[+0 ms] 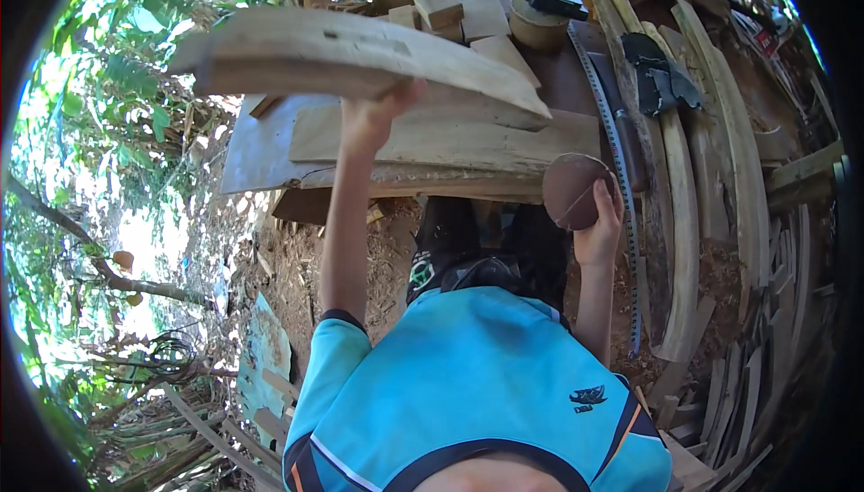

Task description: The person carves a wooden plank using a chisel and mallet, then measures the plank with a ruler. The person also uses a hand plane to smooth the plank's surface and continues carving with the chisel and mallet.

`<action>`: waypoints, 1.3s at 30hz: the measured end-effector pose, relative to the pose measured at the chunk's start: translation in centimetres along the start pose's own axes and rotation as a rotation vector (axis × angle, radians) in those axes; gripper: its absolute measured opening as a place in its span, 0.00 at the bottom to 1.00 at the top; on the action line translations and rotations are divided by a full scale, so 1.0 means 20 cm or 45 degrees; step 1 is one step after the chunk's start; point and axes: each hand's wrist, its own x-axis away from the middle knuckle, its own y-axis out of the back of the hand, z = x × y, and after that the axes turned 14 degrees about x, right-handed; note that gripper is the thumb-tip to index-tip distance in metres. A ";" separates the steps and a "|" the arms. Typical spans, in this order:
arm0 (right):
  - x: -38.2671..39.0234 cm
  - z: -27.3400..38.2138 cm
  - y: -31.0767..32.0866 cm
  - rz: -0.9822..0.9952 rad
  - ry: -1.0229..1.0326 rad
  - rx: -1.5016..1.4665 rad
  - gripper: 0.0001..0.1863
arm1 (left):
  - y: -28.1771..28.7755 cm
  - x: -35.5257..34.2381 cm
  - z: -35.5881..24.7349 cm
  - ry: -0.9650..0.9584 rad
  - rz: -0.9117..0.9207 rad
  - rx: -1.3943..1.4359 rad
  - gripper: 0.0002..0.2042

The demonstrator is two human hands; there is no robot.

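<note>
A pale curved length of wood (351, 46) is held up over the workbench (252, 154) in my left hand (376, 114), whose fingers are closed on its underside. A brown round disc (567, 186), like a sanding disc, is in my right hand (598, 226), with my thumb across its face. Beneath the raised piece lies a flat wooden board (324, 136) on the bench. A measuring tape (610, 109) runs lengthwise just right of the disc, beside a dark long-handled tool (630, 159).
Wooden blocks (484, 19), a round container (537, 28) and a black object (553, 1) sit at the back. Dark gloves or cloth (648, 69) rest on long curved timbers (738, 168) at right. Foliage (135, 78) is at left; scrap sticks (207, 429) lie low down.
</note>
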 end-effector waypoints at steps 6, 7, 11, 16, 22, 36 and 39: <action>0.00 -0.01 0.03 -0.173 -0.101 0.059 0.13 | -0.06 0.15 0.02 -0.181 -0.213 -0.038 0.22; 0.00 -0.02 0.04 -0.199 -0.115 0.066 0.16 | -0.09 0.14 0.01 -0.133 -0.313 0.163 0.23; -0.01 -0.02 0.05 -0.361 -0.082 0.005 0.20 | -0.07 0.09 0.02 -0.236 -0.431 0.331 0.23; -0.03 0.01 0.07 -0.309 -0.110 0.037 0.23 | 0.03 0.07 0.13 -0.176 -0.532 0.240 0.21; -0.06 -0.03 0.08 -0.408 -0.074 -0.003 0.24 | 0.01 0.10 0.13 -0.124 -0.658 0.188 0.22; -0.34 -0.06 -0.11 -0.104 1.023 1.935 0.14 | -0.04 0.10 -0.22 -0.584 -0.499 -0.446 0.31; -0.22 -0.24 -0.41 0.606 0.889 2.081 0.14 | -0.04 0.08 -0.29 -0.664 -0.546 -0.531 0.33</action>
